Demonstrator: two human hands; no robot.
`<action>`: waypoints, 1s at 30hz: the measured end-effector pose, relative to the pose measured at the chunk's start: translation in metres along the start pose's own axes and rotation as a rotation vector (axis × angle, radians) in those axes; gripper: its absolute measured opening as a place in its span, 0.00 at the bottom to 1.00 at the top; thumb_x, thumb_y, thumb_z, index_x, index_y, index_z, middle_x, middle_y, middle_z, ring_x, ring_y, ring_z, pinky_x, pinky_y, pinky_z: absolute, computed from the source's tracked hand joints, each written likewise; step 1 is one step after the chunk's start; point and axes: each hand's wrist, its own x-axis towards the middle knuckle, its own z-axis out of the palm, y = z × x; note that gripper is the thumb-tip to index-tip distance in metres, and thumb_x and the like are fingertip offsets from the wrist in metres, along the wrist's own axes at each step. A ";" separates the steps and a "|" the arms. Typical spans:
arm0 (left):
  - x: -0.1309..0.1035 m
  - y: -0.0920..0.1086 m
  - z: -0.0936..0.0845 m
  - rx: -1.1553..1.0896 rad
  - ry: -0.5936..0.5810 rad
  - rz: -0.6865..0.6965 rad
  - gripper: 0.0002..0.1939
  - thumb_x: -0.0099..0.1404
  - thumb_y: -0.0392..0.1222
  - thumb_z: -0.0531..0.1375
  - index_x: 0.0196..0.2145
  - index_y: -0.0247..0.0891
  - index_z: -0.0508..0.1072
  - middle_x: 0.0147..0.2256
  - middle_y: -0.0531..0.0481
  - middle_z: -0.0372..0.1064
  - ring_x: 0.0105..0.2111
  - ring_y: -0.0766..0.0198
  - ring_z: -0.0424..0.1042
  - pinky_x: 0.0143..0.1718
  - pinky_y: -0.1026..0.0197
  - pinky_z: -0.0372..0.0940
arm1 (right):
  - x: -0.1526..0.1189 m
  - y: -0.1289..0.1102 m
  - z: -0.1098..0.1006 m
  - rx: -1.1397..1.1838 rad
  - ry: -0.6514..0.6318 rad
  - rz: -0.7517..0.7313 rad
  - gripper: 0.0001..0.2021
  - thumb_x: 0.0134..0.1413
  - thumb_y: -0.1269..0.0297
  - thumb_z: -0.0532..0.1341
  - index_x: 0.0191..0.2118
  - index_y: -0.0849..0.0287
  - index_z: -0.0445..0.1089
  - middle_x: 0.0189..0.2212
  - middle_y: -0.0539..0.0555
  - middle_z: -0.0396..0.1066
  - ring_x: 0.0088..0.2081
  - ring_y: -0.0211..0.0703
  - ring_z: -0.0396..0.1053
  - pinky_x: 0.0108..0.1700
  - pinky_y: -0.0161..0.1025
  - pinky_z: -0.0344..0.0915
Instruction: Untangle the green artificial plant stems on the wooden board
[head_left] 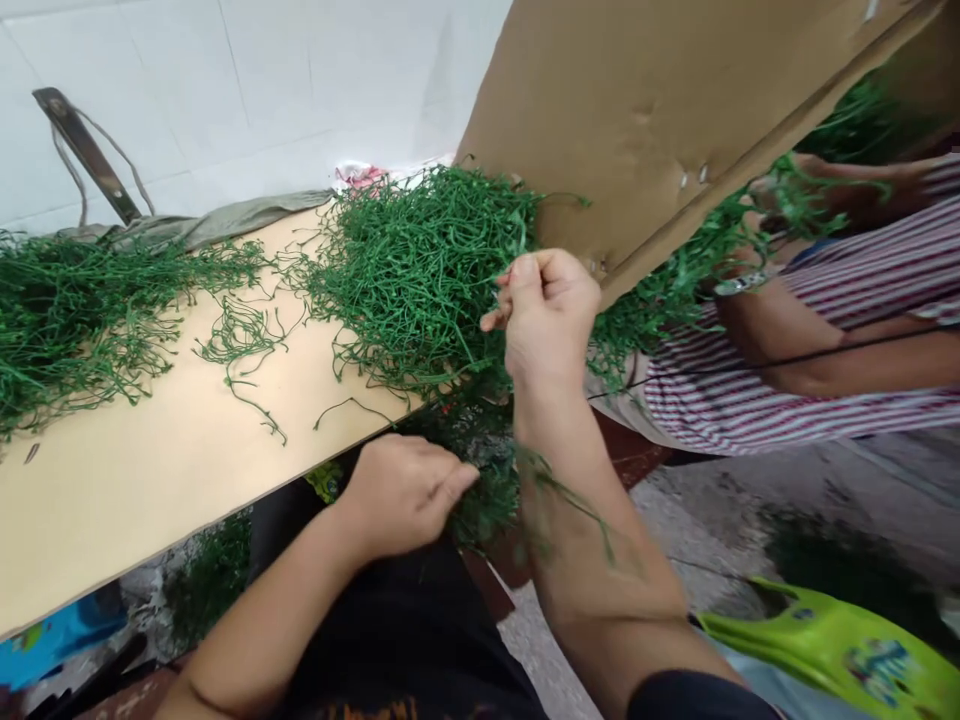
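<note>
the left hand (409, 495) is curled into a loose fist below the board's edge, thumb along the forefinger; i cannot tell whether it has hold of anything. the right hand (553, 305) is mostly closed, thumb pressed to the forefinger, at the right side of the large pile of green stems (427, 270); what it pinches, if anything, cannot be made out. that pile lies on the pale board (187, 430), with a darker heap (67, 320) to its left and a few loose stems (244, 335) between them. blurred stems (570, 490) show against the right forearm. the dark shirt (397, 630) has orange lettering, cut off and unreadable; the lime-green plastic stool (847, 640) carries a decal, too blurred to read. a person in a striped top (750, 400) is beyond the cardboard (645, 120).
</note>
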 end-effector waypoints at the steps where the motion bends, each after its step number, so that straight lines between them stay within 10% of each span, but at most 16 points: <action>1: 0.002 -0.005 -0.002 -0.006 -0.041 -0.047 0.24 0.67 0.45 0.39 0.20 0.35 0.63 0.20 0.50 0.63 0.23 0.69 0.60 0.28 0.62 0.53 | -0.001 -0.008 0.001 0.042 -0.043 -0.008 0.13 0.52 0.55 0.57 0.25 0.57 0.59 0.18 0.44 0.53 0.16 0.28 0.50 0.16 0.29 0.57; 6: 0.006 -0.022 0.000 -0.215 -0.102 -0.140 0.22 0.67 0.46 0.41 0.24 0.34 0.66 0.24 0.49 0.64 0.28 0.67 0.62 0.34 0.62 0.57 | 0.001 -0.030 0.002 0.124 -0.180 0.075 0.16 0.52 0.50 0.57 0.24 0.57 0.57 0.17 0.44 0.53 0.17 0.28 0.52 0.15 0.28 0.53; 12: 0.005 -0.043 -0.007 -0.808 0.233 -0.411 0.22 0.64 0.53 0.46 0.24 0.34 0.65 0.22 0.51 0.61 0.25 0.69 0.60 0.29 0.64 0.56 | -0.005 -0.025 -0.013 0.120 -0.304 0.128 0.18 0.51 0.47 0.56 0.24 0.56 0.57 0.16 0.42 0.46 0.14 0.28 0.44 0.14 0.30 0.42; 23: 0.007 -0.057 -0.015 -1.165 0.434 -0.365 0.20 0.62 0.53 0.52 0.21 0.35 0.65 0.20 0.51 0.59 0.24 0.69 0.58 0.27 0.63 0.52 | -0.034 -0.029 0.004 0.005 -0.901 0.202 0.19 0.43 0.47 0.62 0.27 0.60 0.64 0.20 0.46 0.53 0.23 0.32 0.51 0.24 0.34 0.49; 30: 0.004 -0.060 -0.019 -1.046 0.457 -0.468 0.23 0.60 0.58 0.51 0.20 0.35 0.63 0.19 0.52 0.58 0.23 0.70 0.57 0.26 0.64 0.51 | -0.032 -0.023 0.011 -0.363 -0.990 -0.144 0.10 0.48 0.65 0.57 0.22 0.59 0.56 0.22 0.47 0.51 0.25 0.34 0.52 0.28 0.35 0.49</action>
